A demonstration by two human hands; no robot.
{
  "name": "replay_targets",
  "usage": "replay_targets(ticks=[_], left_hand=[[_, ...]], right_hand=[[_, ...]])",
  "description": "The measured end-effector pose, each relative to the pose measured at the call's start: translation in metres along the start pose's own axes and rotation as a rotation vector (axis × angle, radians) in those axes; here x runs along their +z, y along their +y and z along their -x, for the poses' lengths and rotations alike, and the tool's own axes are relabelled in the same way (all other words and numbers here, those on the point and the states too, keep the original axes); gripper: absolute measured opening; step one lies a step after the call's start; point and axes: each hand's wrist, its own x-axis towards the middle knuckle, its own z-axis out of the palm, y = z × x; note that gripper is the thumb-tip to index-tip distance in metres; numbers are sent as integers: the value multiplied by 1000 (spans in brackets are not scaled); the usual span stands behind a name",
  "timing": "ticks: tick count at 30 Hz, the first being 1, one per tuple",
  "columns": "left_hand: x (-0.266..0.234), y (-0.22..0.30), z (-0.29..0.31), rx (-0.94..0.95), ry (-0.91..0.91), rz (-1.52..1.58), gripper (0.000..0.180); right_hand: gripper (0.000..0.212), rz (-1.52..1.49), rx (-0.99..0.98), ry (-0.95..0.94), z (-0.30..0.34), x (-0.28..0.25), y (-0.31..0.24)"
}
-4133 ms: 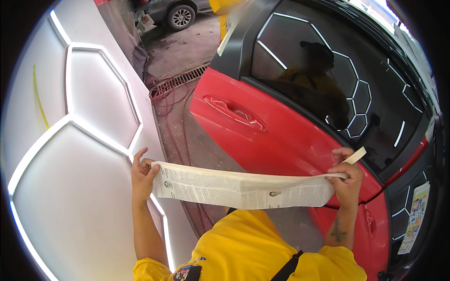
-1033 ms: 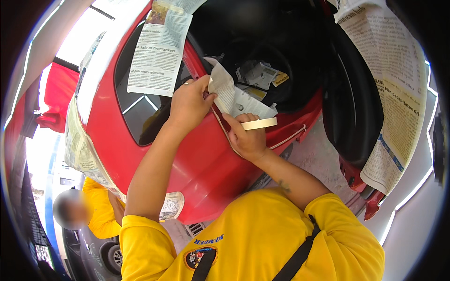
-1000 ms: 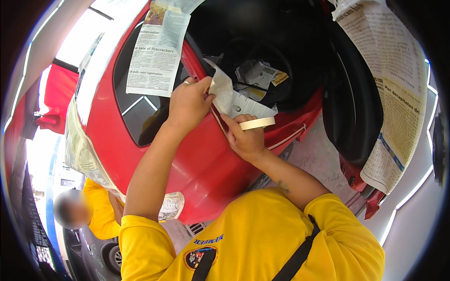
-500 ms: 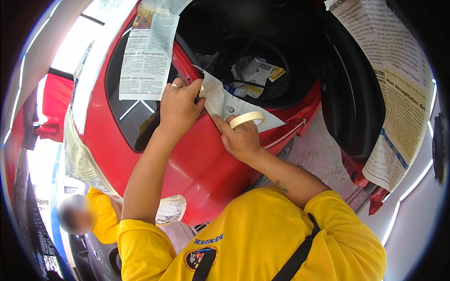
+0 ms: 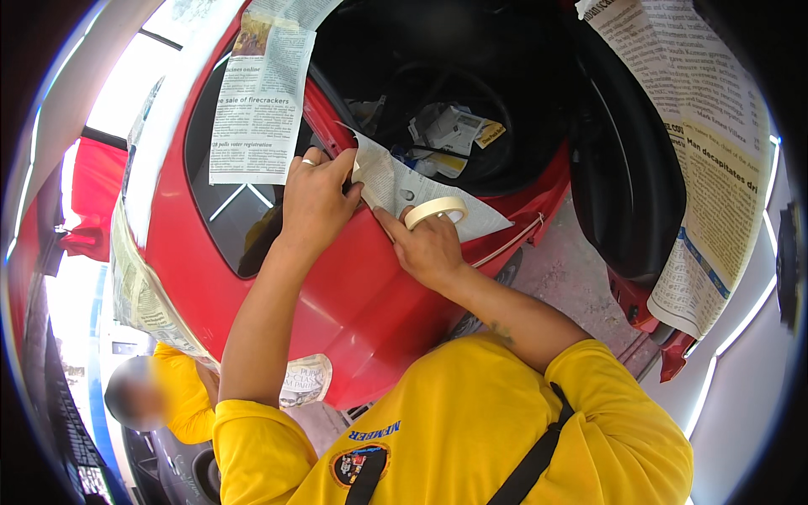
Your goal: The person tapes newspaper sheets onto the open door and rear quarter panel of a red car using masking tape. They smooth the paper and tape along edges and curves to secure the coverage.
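A roll of cream masking tape (image 5: 437, 209) sits in my right hand (image 5: 431, 251), hooked over the fingers. That hand's index finger presses on the lower edge of a newspaper sheet (image 5: 402, 187), which lies along the sill of the red car's (image 5: 353, 295) open doorway. My left hand (image 5: 313, 202), a ring on one finger, is at the door pillar. Its thumb and index finger pinch at the sheet's left edge; the exact grip is partly hidden. Just above it, another newspaper sheet (image 5: 261, 126) hangs over the dark side window (image 5: 220, 189).
An open car door (image 5: 640, 185) stands on the right, with newspaper (image 5: 715, 194) over its outer side. Inside the dark cabin are loose papers (image 5: 454, 133) and a steering wheel. At lower left, a person in yellow (image 5: 178, 391) is close to the car's newspaper-covered end.
My left hand's fingers have shifted slightly down and inward at the sheet's edge. My right hand keeps the tape roll, and the whole view has moved a little.
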Motion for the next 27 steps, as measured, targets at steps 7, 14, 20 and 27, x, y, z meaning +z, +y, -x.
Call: replay_targets(ticks=[7,14,20,27], left_hand=[[3,-3,0,52,15,-22,37],[4,-2,0,61,48,-28,44],[3,8,-3,-88,62,45,71],[-8,6,-6,-190,-18,107,92]], right_hand=[[64,-20,-2,-22,-5,2,3],[72,-69,104,-192,-14,-6,0],[74,-375,187,-363,-24,-6,23],[74,-348,113,-552,-51,-37,24]])
